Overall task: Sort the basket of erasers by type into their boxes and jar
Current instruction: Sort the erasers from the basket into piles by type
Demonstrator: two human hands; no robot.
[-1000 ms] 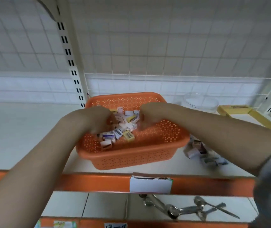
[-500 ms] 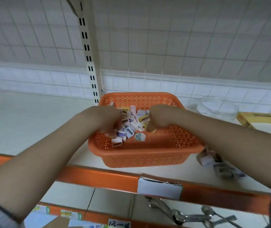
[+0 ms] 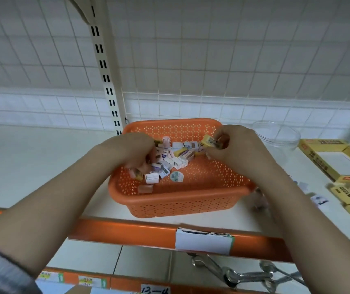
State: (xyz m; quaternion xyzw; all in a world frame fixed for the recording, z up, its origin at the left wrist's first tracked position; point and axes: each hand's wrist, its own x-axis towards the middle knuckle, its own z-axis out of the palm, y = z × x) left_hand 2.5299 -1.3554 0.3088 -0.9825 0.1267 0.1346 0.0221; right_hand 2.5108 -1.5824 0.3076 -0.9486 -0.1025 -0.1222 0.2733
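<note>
At the bottom of the frame ran the orange shelf edge [image 3: 127, 232] with its white label [image 3: 203, 242]. Just beyond it, at centre frame, sat the orange perforated basket [image 3: 182, 200], both hands inside it.

My left hand [image 3: 131, 151], left of centre, was curled down into the pile of small boxed erasers [image 3: 169, 160]; its fingers were bent around several, though I could not tell how many it truly held. A round eraser [image 3: 176, 176] lay loose on the basket floor, just right of and nearer than that hand.

My right hand [image 3: 233, 149], right of centre, pinched 1 yellow-sleeved eraser [image 3: 211, 143] between thumb and fingertips, lifted clear of the pile at the basket's far right. Its long axis ran roughly left to right, tilted slightly down to the right.

That mattered, I judged, because the matching yellow boxes lay further right: an open yellow box [image 3: 318, 160] at the right edge, with loose yellow erasers [image 3: 348, 194] below it. The clear jar [image 3: 276, 134] stood between basket and box, nearest the right hand. So the right hand was the nearer one for the carry.
</note>
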